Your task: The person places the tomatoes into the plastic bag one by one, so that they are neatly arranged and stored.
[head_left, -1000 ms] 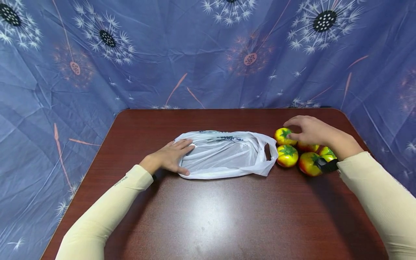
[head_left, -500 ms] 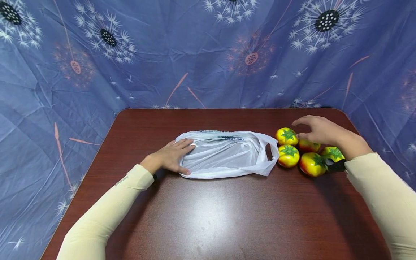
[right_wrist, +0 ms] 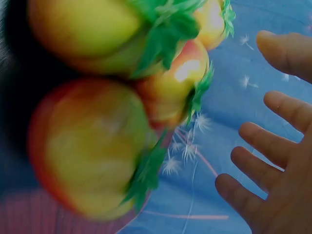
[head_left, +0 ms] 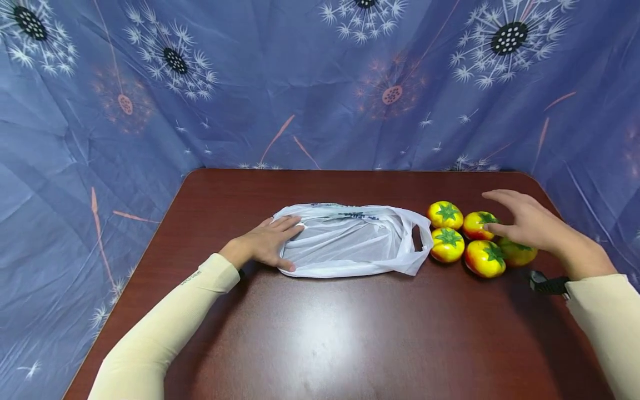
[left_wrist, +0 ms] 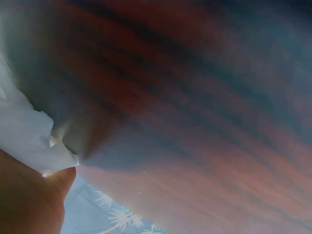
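A white plastic carrier bag (head_left: 345, 244) lies flat at mid-table, its handle loop toward the right. My left hand (head_left: 267, 241) rests on the bag's left end with fingers spread; the left wrist view catches part of that hand (left_wrist: 34, 195) against the white plastic (left_wrist: 24, 131). Several round yellow-red fruits (head_left: 447, 245) with green star-shaped caps, like persimmons, sit grouped beside the handle. Over the rightmost fruit (head_left: 517, 253) hovers my right hand (head_left: 530, 222), holding nothing. In the right wrist view its fingers are apart, beside a fruit (right_wrist: 90, 148).
The dark reddish-brown table (head_left: 320, 339) has rounded far corners. A blue curtain (head_left: 320, 89) with dandelion prints hangs behind it and down both sides. A black strap (head_left: 547, 284) shows at my right wrist, below the sleeve.
My right hand has drawn back to the right across the fruits, uncovering more of them. The left hand stays on the bag, and the head view has shifted slightly.
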Demonstrator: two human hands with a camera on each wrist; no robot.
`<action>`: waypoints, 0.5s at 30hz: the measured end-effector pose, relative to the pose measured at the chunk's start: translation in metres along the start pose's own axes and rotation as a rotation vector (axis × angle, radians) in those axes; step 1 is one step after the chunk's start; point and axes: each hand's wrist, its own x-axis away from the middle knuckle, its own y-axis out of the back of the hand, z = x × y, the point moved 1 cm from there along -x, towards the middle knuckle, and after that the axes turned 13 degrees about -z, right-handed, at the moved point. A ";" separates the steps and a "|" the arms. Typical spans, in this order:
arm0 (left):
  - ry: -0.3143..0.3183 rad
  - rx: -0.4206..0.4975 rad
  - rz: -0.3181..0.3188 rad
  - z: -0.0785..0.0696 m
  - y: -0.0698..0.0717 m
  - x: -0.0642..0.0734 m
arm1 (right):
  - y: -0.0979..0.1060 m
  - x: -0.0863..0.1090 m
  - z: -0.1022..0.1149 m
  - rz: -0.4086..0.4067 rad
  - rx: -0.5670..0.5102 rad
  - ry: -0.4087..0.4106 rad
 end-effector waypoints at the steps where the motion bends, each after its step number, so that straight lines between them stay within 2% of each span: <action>1: 0.000 -0.004 0.004 0.000 0.000 -0.001 | 0.000 0.005 -0.003 -0.025 -0.010 0.004; 3: -0.005 -0.011 0.005 0.000 0.001 -0.002 | 0.000 0.015 -0.010 -0.059 -0.031 -0.003; 9: -0.011 -0.012 0.006 -0.004 0.000 -0.002 | 0.002 0.047 -0.024 -0.092 -0.023 -0.065; 12: -0.006 -0.010 0.011 -0.003 0.001 -0.001 | -0.001 0.056 -0.031 -0.094 -0.022 -0.093; 15: 0.006 -0.018 0.010 -0.001 0.002 0.000 | -0.004 0.062 -0.039 -0.064 -0.041 -0.157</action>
